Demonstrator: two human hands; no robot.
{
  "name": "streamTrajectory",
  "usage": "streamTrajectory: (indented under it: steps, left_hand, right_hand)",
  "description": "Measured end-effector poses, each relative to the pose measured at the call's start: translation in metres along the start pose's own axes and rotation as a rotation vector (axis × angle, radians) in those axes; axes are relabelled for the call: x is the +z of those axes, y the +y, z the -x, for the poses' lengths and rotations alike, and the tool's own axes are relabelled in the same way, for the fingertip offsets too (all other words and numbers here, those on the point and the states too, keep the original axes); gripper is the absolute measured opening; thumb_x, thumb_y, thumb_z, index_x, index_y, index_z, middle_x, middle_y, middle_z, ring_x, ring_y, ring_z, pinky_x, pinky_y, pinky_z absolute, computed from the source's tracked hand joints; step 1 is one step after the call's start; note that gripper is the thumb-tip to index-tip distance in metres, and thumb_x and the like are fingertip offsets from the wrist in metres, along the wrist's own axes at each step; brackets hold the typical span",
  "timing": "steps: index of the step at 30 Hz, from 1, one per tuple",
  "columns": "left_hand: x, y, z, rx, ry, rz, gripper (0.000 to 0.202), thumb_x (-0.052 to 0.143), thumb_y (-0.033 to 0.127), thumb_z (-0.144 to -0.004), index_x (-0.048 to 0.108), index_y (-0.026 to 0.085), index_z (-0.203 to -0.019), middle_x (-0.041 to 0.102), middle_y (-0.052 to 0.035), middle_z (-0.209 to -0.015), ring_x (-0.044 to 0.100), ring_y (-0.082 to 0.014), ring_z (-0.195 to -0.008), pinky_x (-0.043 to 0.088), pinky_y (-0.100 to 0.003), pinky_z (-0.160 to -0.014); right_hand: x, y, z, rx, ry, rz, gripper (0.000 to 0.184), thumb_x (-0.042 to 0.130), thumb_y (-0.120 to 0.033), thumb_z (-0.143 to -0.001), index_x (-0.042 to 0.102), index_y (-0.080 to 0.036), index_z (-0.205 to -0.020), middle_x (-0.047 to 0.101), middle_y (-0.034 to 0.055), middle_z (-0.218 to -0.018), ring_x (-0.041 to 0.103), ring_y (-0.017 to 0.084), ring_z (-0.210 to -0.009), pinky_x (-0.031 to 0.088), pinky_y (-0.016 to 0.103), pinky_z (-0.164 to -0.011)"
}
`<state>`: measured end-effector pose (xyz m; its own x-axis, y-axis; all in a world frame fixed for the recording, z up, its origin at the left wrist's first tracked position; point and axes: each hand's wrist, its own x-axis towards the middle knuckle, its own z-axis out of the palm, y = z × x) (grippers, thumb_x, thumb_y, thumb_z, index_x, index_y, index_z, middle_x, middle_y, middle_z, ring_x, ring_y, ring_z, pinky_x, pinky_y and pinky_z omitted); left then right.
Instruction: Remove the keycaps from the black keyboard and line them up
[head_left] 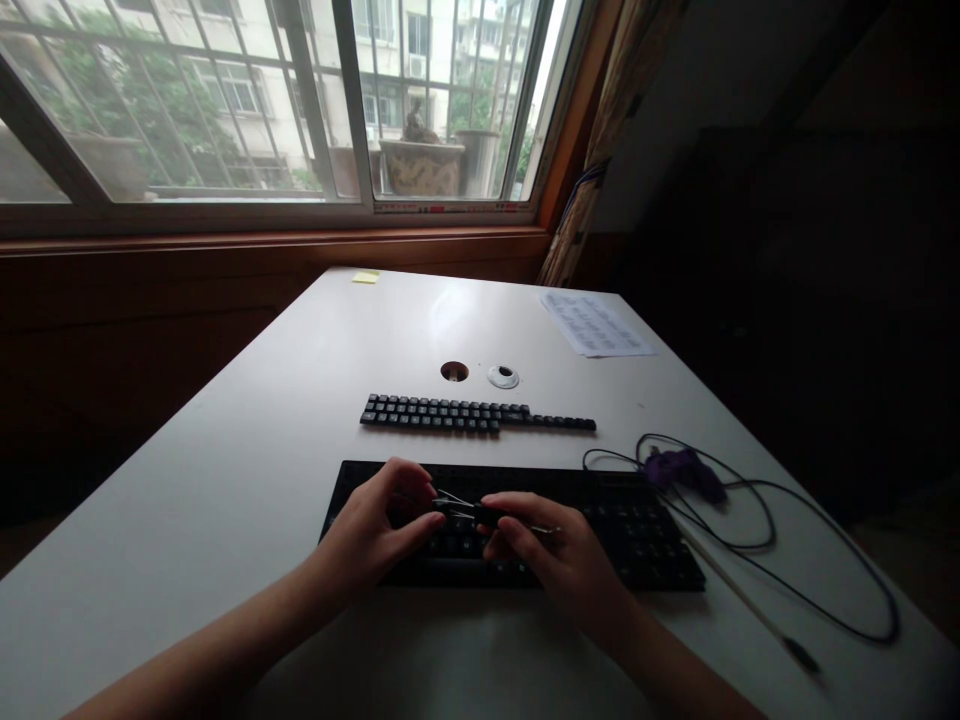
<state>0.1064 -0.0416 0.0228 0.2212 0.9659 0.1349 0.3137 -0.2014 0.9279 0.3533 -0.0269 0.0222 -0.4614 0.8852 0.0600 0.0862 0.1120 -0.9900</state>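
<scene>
Above the black keyboard (630,540) both hands meet, fingers curled. My right hand (544,535) grips the dark handle of a wire keycap puller (489,514), whose thin metal wires point left. At those wire ends, my left hand (382,520) has thumb and fingers closed on a small dark piece that looks like a keycap (441,507); the fingers partly hide it. Beyond the keyboard, loose black keycaps (435,412) are laid out in rows on the white table (247,440). Part of the keyboard's middle is covered by my hands.
To the right lies a looped black cable (825,510) with a purple tie (684,472) and a plug (801,655). Farther back are a round table hole (454,372), its white cover (503,377), printed papers (596,325) and a yellow note (366,277).
</scene>
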Motion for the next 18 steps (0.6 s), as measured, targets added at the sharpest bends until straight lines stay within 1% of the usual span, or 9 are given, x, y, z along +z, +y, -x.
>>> streamTrajectory:
  steps: [5, 9, 13, 18]
  left_hand:
    - [0.0002, -0.0001, -0.0003, -0.013, 0.002, -0.004, 0.026, 0.069, 0.024, -0.084, 0.052, 0.020, -0.104, 0.066, -0.0038, -0.096, 0.067, -0.0178, -0.088, 0.059, -0.034, -0.079]
    - [0.0005, 0.0000, -0.0004, -0.004, 0.016, -0.045, 0.022, 0.068, 0.023, -0.083, 0.054, 0.019, -0.101, 0.066, -0.0041, -0.095, 0.067, -0.0178, -0.087, 0.059, -0.033, -0.078]
    - [0.0011, -0.0007, 0.0000, 0.029, 0.041, -0.074, 0.020, 0.067, 0.021, -0.084, 0.055, 0.019, -0.099, 0.063, -0.0041, -0.097, 0.065, -0.0173, -0.089, 0.058, -0.033, -0.079]
    - [0.0011, -0.0002, 0.0003, -0.005, 0.029, -0.066, 0.020, 0.067, 0.020, -0.083, 0.054, 0.019, -0.098, 0.065, -0.0023, -0.093, 0.066, -0.0161, -0.083, 0.057, -0.031, -0.075]
  right_hand:
    - [0.0005, -0.0007, 0.0008, -0.068, -0.019, 0.068, 0.024, 0.057, -0.031, -0.094, 0.066, -0.021, -0.114, 0.073, 0.0038, -0.084, 0.070, 0.015, -0.072, 0.057, 0.027, -0.067]
    - [0.0016, -0.0011, 0.0002, -0.101, -0.010, 0.114, 0.023, 0.056, -0.029, -0.094, 0.066, -0.022, -0.114, 0.071, 0.0033, -0.083, 0.068, 0.014, -0.070, 0.055, 0.026, -0.065]
    - [0.0024, -0.0004, 0.0005, -0.182, -0.013, 0.192, 0.023, 0.056, -0.025, -0.094, 0.065, -0.024, -0.115, 0.070, 0.0022, -0.083, 0.068, 0.014, -0.073, 0.054, 0.026, -0.067]
    - [0.0026, -0.0002, 0.0014, -0.223, -0.011, 0.264, 0.024, 0.055, -0.023, -0.094, 0.065, -0.024, -0.116, 0.070, 0.0019, -0.082, 0.068, 0.014, -0.074, 0.055, 0.026, -0.069]
